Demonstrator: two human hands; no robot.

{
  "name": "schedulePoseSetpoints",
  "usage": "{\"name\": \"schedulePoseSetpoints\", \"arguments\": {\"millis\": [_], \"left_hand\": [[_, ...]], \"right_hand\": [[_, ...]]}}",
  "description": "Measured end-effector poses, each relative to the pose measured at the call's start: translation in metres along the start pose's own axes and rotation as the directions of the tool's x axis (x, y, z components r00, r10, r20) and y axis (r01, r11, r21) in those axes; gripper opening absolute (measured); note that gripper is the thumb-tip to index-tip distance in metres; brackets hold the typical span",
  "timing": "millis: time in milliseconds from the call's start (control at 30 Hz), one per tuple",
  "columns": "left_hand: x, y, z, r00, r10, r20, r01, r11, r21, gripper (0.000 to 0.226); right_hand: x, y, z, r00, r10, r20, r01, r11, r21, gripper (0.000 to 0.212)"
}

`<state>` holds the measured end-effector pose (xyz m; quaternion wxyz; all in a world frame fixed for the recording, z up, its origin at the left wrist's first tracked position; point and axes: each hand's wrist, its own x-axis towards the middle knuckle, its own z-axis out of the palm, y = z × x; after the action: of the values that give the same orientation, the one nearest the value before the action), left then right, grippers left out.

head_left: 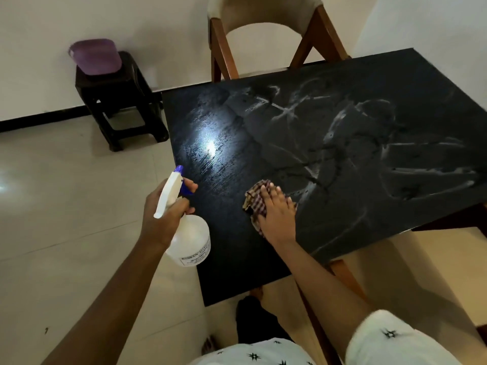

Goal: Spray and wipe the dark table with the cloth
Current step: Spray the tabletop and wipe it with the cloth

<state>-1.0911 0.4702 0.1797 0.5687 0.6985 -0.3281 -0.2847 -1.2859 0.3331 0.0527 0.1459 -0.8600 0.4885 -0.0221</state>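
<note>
Our left hand in closed grip on the spray bottle beside the table, our right hand spread flat, pressing the checked cloth onto its streaked top

cloth on table, chair behind

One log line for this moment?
left hand: holds spray bottle | right hand: presses cloth on table | streaks remain

The dark bench shows pale wet smears across its top; a checked cloth lies flat near its front edge; a clear spray bottle, blue-nozzled, is held just left of the bench
</note>
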Motion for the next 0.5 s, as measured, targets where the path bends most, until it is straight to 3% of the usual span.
{"name": "schedulePoseSetpoints", "arguments": {"millis": [167,267,500], "left_hand": [[0.020,-0.003,0.009,0.999,-0.042,-0.026,0.041,0.998,-0.041,0.035],[0.027,-0.006,0.013,0.997,-0.068,-0.036,0.066,0.997,-0.047,0.037],[0.046,0.001,0.027,0.993,-0.108,-0.055,0.105,0.993,-0.062,0.037]], "right_hand": [[-0.089,0.000,0.017,0.949,-0.314,0.027,0.314,0.949,0.006,0.077],[-0.090,0.011,0.021,0.908,-0.418,0.030,0.419,0.908,-0.018,0.076],[-0.004,-0.002,0.002,0.970,-0.239,0.043,0.234,0.968,0.085,0.067]]}}
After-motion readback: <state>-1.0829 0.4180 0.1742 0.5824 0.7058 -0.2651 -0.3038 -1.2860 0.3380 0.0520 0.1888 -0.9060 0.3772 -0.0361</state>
